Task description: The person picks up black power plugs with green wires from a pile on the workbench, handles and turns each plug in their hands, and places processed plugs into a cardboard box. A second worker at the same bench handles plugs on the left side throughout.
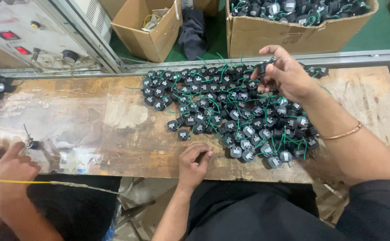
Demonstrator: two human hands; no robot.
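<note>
A large pile of small round black parts with green wires (230, 107) lies spread over the worn wooden bench (92, 111). My right hand (284, 76) is raised over the pile's far side and pinches one black part (262, 68) between thumb and fingers. A thin gold bangle sits on that wrist. My left hand (194, 161) rests on the bench's near edge, fingers curled, just left of the pile's near corner; whether anything is in it I cannot tell.
At the near left, another person's hand (12, 167) touches a small part with a thin probe (29, 140); a yellow cable runs past it. A grey control box (30, 35) stands far left. Cardboard boxes (266, 31), one full of similar parts, stand beyond the bench.
</note>
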